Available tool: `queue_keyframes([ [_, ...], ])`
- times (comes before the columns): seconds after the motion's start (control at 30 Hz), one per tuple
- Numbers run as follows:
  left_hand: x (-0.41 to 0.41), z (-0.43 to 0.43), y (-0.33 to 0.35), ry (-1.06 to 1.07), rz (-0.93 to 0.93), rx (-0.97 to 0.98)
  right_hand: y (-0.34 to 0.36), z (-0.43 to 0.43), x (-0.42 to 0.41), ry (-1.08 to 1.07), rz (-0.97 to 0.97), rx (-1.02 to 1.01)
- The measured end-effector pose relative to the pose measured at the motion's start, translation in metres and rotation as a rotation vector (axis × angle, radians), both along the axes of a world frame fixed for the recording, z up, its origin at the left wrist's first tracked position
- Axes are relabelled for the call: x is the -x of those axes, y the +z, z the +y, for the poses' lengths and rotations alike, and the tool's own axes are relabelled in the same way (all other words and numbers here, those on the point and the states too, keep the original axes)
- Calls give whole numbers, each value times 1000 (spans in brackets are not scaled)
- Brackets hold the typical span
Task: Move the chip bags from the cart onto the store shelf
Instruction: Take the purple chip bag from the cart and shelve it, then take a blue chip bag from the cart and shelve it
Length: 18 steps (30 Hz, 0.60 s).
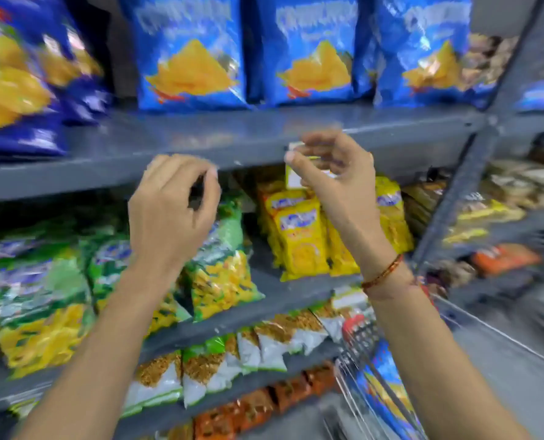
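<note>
Three blue chip bags stand upright in a row on the top shelf, near its back, with a darker blue bag leaning at the shelf's left end. Bare shelf surface shows in front of the row, so there looks to be room for more.

Both hands are raised in front of the shelf's front edge, and neither carries a chip bag. The left hand hangs just below the edge, its fingers curled loosely inward around nothing. The right hand is at the edge itself, thumb and fingers pinched narrowly on a small white tag; whether the tag is fixed to the shelf or loose in the hand is too blurred to tell.

The cart sits well below the shelf, to the lower right, and at least one blue bag still lies inside it behind the wire. How many more are in there is hidden by the right arm and the frame's edge.

My reading is that the task is partly done: some bags seem to be placed on the shelf, at least one remains in the cart, and the moment falls between transfers. What is left is to reach down to the cart, lift the remaining stock and stand it on the shelf beside or in front of the row.
</note>
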<state>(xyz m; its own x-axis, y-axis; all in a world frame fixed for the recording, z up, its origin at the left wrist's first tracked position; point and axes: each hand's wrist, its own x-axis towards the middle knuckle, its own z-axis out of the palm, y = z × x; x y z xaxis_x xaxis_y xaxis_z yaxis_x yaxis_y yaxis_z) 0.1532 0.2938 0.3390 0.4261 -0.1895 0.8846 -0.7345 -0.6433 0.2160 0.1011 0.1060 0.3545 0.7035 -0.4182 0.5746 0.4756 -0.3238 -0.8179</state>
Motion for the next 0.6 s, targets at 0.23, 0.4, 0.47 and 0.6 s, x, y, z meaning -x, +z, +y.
queue_keyframes([
  [0.23, 39, -149, -107, -470, 369, -249, -120, -110, 89, -330, 316, -141],
  [0.4, 65, -225, -213, -663, 745, -553, -222, -165, 141, -478, 575, -270],
  [0.47, 73, -249, -249, -701, 846, -643, -261, -182, 156, -520, 690, -297],
  [0.6, 80, -296, -306, -690, 1008, -778, -339, -211, 175, -575, 908, -375],
])
